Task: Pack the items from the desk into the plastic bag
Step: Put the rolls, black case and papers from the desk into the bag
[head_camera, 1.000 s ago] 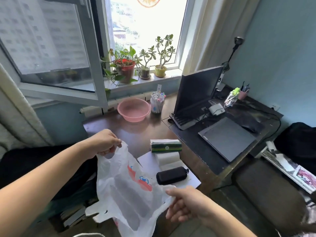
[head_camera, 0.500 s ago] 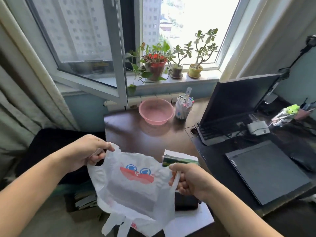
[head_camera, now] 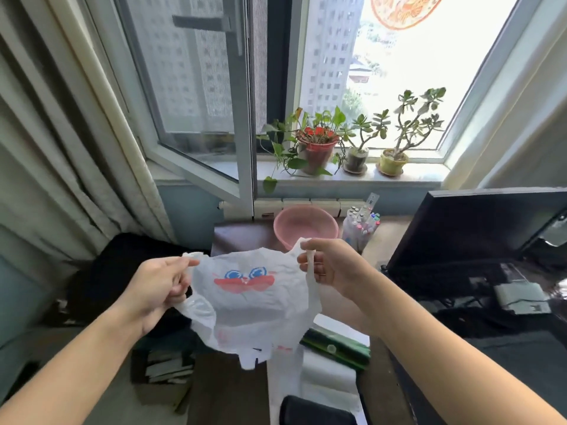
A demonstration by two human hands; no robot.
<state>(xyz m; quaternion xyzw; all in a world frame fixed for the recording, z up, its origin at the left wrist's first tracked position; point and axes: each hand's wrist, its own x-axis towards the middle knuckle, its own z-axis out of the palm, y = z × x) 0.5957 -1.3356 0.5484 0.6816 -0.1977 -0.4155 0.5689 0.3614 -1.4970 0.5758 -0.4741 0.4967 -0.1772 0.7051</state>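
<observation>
Counter [head_camera: 245,237]: dark wood, running from centre to 5 o'clock, below the windowsill.

Monitor [head_camera: 478,228]: black, at 3 o'clock, standing on the counter.

Plastic bag [head_camera: 254,305]: white, thin, printed with a red and blue cartoon face. Held in the air at centre frame, above the counter's near left part, spread flat between both hands. Mouth not yet pulled open; nothing visible inside.

Left hand [head_camera: 159,289]: at 9 o'clock of the bag. Grip closed, fingers and thumb curled, pinching the bag's left handle and upper edge.

Right hand [head_camera: 331,265]: at 2 o'clock of the bag. Grip closed, fingers curled round the right handle, which hangs as a thin strip below the fist.

Pink bowl [head_camera: 305,227]: at 12 o'clock of the bag, toward the back of the counter.

Pen holder [head_camera: 360,230]: just beside the bowl, at its 3 o'clock, full of markers.

White sheets [head_camera: 328,375]: at 6 o'clock of the bag, flat on the counter.

Green box [head_camera: 336,348]: at 5 o'clock of the bag, lying on the sheets.

Black case [head_camera: 316,412]: at the bottom edge, partly cut off.

Task status: early stage. Bag in hand, no item packed. Remaining, by judgement: open the mouth, then load box, case and other loose items one at a time.
</observation>
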